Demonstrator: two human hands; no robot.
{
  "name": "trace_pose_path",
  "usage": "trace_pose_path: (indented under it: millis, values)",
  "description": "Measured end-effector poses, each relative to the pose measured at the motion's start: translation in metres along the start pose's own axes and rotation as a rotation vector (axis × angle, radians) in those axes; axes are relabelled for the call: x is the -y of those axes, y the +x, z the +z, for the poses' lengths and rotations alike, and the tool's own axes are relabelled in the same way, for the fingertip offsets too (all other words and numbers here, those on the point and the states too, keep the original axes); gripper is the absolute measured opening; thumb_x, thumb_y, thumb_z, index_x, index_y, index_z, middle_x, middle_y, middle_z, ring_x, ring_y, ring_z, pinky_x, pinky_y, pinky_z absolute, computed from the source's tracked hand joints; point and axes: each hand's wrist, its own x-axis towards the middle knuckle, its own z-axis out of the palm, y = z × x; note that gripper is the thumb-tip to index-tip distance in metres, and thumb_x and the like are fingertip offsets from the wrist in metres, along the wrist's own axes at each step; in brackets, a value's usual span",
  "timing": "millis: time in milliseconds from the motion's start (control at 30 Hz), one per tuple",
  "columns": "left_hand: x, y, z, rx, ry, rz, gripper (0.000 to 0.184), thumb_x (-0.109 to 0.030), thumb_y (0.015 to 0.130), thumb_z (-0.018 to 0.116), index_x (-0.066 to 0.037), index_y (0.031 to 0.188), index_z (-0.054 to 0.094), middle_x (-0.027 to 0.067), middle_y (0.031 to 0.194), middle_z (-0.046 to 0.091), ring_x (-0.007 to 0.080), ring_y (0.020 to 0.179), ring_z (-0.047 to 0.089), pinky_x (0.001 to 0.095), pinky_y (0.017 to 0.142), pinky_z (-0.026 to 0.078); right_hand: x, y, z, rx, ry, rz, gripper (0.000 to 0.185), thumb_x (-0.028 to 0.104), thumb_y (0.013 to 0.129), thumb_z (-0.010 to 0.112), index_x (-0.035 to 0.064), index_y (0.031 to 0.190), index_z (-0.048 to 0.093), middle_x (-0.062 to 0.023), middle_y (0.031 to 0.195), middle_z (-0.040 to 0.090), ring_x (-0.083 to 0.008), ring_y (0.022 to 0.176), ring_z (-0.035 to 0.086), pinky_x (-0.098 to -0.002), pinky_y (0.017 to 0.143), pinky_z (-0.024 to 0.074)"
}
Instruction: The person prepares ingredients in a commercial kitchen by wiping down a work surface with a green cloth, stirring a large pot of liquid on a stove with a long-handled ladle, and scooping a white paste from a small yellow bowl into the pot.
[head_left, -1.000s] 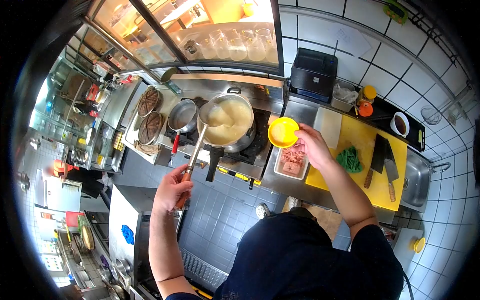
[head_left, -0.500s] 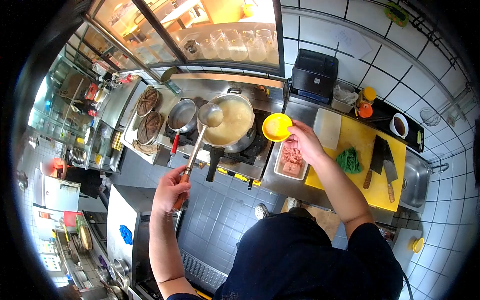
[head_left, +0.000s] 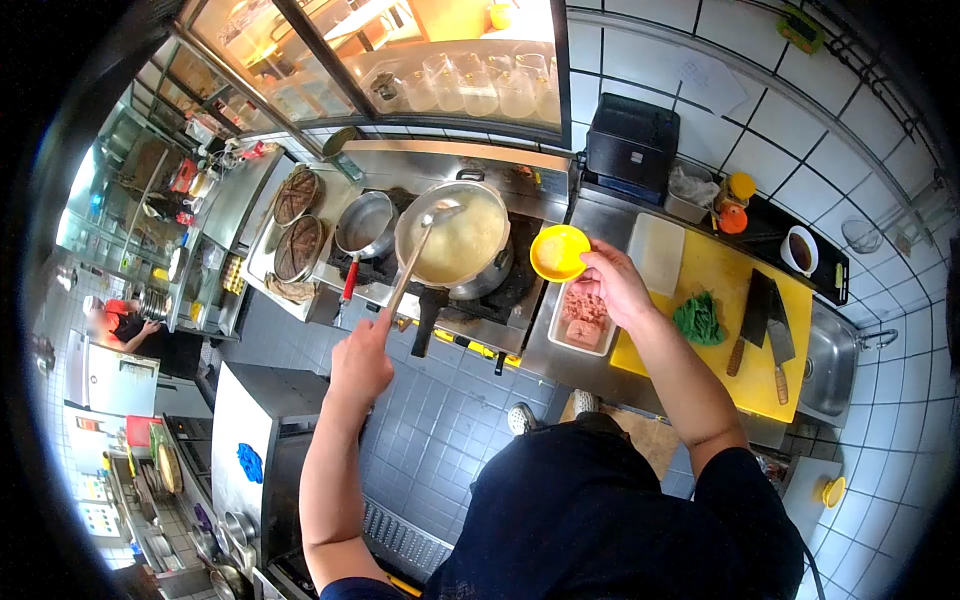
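My left hand [head_left: 361,364] is closed around the handle of a ladle [head_left: 408,272], whose bowl dips into the cloudy pale liquid in a pressure cooker pot [head_left: 497,268] on the stove. Between finger and thumb, my right hand [head_left: 615,284] grips a small yellow bowl [head_left: 560,253] by its rim, to the right of the pot. Something pale lies in the bowl, too small to name. Under that hand stands a white tray of pink minced meat [head_left: 584,318]. A saucepan [head_left: 366,222] with a red handle sits left of the pot.
On a yellow cutting board [head_left: 676,350] lie leafy greens [head_left: 699,318] and two cleavers [head_left: 757,313]. A sink [head_left: 828,362] is at the far right. Two dark round lidded containers [head_left: 300,250] stand left. Another person [head_left: 142,335] is in the left background.
The ladle's bowl has gone from above the pot's left rim down into the liquid, and my left hand has moved with it. The other person has shifted. The yellow bowl has barely moved.
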Motion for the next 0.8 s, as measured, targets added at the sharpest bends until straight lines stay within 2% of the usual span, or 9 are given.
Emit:
trace_pose_path:
  millis: [67, 167, 333, 467, 567, 667, 767, 800]
  values:
    - [0.001, 0.011, 0.002, 0.018, 0.088, 0.032, 0.049, 0.000, 0.078, 0.059, -0.006, 0.126, 0.053, 0.0170, 0.096, 0.061, 0.0379, 0.084, 0.066, 0.0474, 0.070, 0.055, 0.000, -0.002, -0.006, 0.042, 0.012, 0.007, 0.026, 0.013, 0.098, 0.055, 0.0047, 0.122, 0.058, -0.0077, 0.104, 0.068, -0.0143, 0.081, 0.067, -0.0270, 0.068, 0.0583]
    - [0.005, 0.031, 0.008, 0.030, 0.227, 0.091, 0.045, -0.001, 0.079, 0.060, -0.005, 0.124, 0.055, 0.0150, 0.098, 0.062, 0.0348, 0.083, 0.068, 0.0442, 0.069, 0.056, -0.001, -0.007, -0.009, 0.001, 0.020, -0.024, 0.029, 0.014, 0.095, 0.056, 0.0029, 0.122, 0.059, -0.0072, 0.101, 0.067, -0.0138, 0.077, 0.065, -0.0269, 0.066, 0.0573]
    - [0.013, 0.064, 0.013, 0.052, 0.373, 0.185, 0.039, -0.003, 0.082, 0.059, -0.004, 0.121, 0.057, 0.0128, 0.097, 0.063, 0.0312, 0.083, 0.069, 0.0420, 0.069, 0.057, 0.000, -0.016, -0.018, -0.026, 0.046, -0.029, 0.026, 0.014, 0.096, 0.056, 0.0026, 0.120, 0.059, -0.0070, 0.103, 0.067, -0.0138, 0.078, 0.065, -0.0273, 0.067, 0.0579]
    - [0.015, 0.080, 0.018, 0.046, 0.422, 0.206, 0.035, -0.004, 0.083, 0.058, -0.004, 0.118, 0.059, 0.0120, 0.096, 0.064, 0.0308, 0.081, 0.069, 0.0410, 0.070, 0.057, 0.003, -0.022, -0.022, -0.021, 0.047, -0.032, 0.026, 0.013, 0.096, 0.056, 0.0022, 0.120, 0.059, -0.0071, 0.102, 0.067, -0.0139, 0.079, 0.065, -0.0268, 0.068, 0.0580]
    - [0.008, 0.087, 0.007, 0.088, 0.387, 0.183, 0.026, -0.002, 0.081, 0.059, -0.001, 0.107, 0.064, 0.0139, 0.094, 0.067, 0.0311, 0.084, 0.070, 0.0406, 0.072, 0.057, 0.005, -0.026, -0.023, -0.018, 0.047, -0.032, 0.027, 0.013, 0.096, 0.055, 0.0015, 0.121, 0.059, -0.0073, 0.103, 0.067, -0.0139, 0.079, 0.066, -0.0265, 0.069, 0.0580]
    - [0.002, 0.092, -0.020, 0.249, 0.326, 0.145, 0.020, -0.002, 0.078, 0.060, -0.001, 0.096, 0.068, 0.0176, 0.093, 0.070, 0.0318, 0.090, 0.069, 0.0408, 0.074, 0.057, 0.007, -0.028, -0.022, -0.030, 0.036, -0.027, 0.028, 0.014, 0.096, 0.055, 0.0011, 0.121, 0.058, -0.0073, 0.104, 0.066, -0.0139, 0.081, 0.066, -0.0263, 0.071, 0.0579]
    - [0.021, 0.104, -0.033, 0.338, 0.239, 0.183, 0.023, 0.002, 0.073, 0.056, -0.001, 0.093, 0.068, 0.0193, 0.078, 0.067, 0.0313, 0.077, 0.069, 0.0425, 0.063, 0.055, 0.005, -0.029, -0.028, 0.002, 0.052, -0.043, 0.029, 0.016, 0.096, 0.055, 0.0013, 0.121, 0.058, -0.0074, 0.105, 0.066, -0.0137, 0.083, 0.066, -0.0259, 0.072, 0.0578]
    - [0.012, 0.106, -0.049, 0.452, 0.159, 0.065, 0.022, 0.002, 0.073, 0.056, 0.000, 0.092, 0.068, 0.0179, 0.077, 0.067, 0.0292, 0.072, 0.069, 0.0411, 0.060, 0.055, 0.005, -0.029, -0.028, -0.002, 0.055, -0.043, 0.029, 0.016, 0.096, 0.055, 0.0014, 0.121, 0.058, -0.0073, 0.105, 0.066, -0.0137, 0.084, 0.066, -0.0259, 0.072, 0.0578]
